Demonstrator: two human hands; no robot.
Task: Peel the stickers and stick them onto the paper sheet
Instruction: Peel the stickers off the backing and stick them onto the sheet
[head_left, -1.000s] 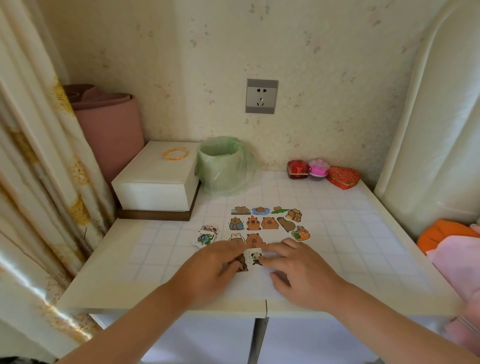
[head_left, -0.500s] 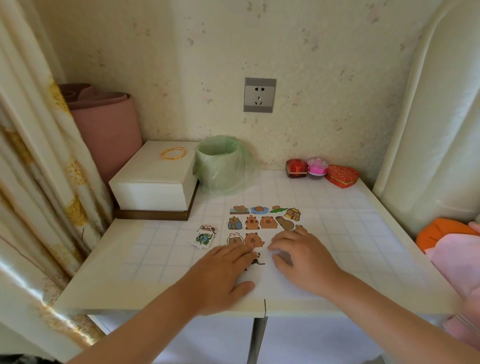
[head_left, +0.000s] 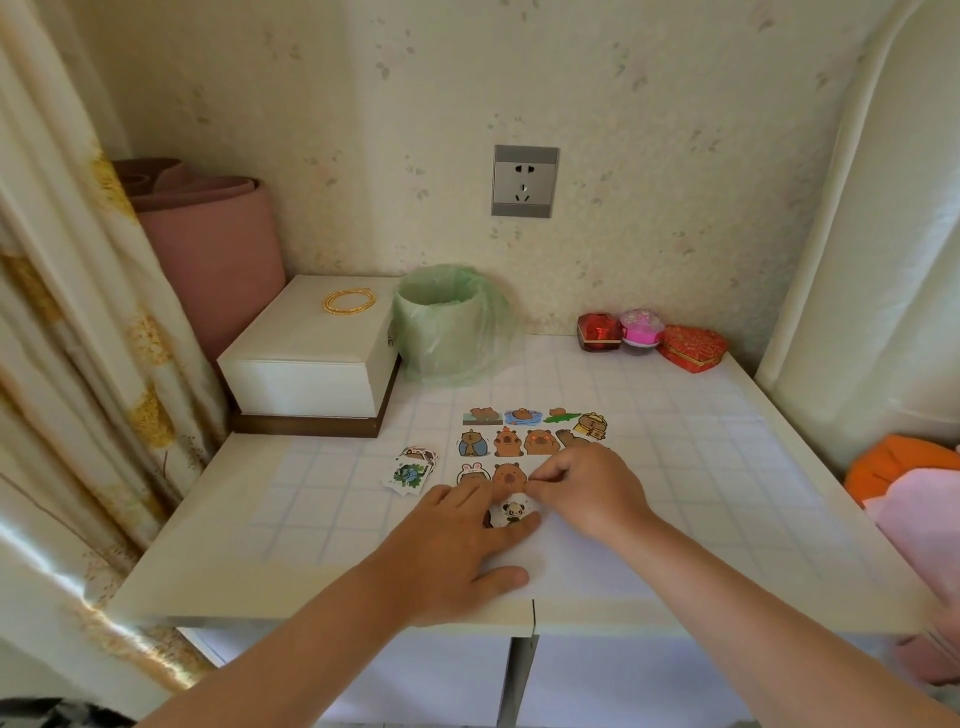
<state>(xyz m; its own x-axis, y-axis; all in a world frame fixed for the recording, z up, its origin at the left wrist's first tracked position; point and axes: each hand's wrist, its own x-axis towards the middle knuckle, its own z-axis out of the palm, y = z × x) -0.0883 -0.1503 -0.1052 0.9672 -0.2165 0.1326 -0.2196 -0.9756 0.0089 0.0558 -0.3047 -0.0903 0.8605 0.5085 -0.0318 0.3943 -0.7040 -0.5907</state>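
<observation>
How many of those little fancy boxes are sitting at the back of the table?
3, in a row at the far right corner of the table: a red box on the left, a pink box in the middle, and a red heart-shaped box on the right. None looks hidden.

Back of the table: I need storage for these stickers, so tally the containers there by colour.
White: 1, the box
Green: 1, the bag-lined bin
Red: 2, the small box and the heart-shaped box
Pink: 1, the small pot
Total: 5
</observation>
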